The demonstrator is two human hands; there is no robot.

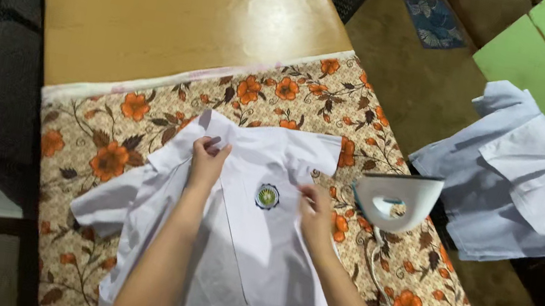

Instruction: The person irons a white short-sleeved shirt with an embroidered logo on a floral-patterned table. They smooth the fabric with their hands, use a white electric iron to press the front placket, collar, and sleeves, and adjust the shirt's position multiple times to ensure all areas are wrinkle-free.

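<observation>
White shirt (pixel 252 243) lies flat on the floral cloth (pixel 142 155) covering the tabletop (pixel 179 9). Left hand (pixel 208 162) pinches the fabric near the collar; right hand (pixel 315 213) presses it beside the round badge (pixel 267 196). Iron (pixel 395 200) stands upright just right of the shirt.

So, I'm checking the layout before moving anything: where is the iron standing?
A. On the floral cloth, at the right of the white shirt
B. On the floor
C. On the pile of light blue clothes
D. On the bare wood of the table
A: the iron stands upright on the floral cloth, just right of the white shirt that both hands touch.
</observation>
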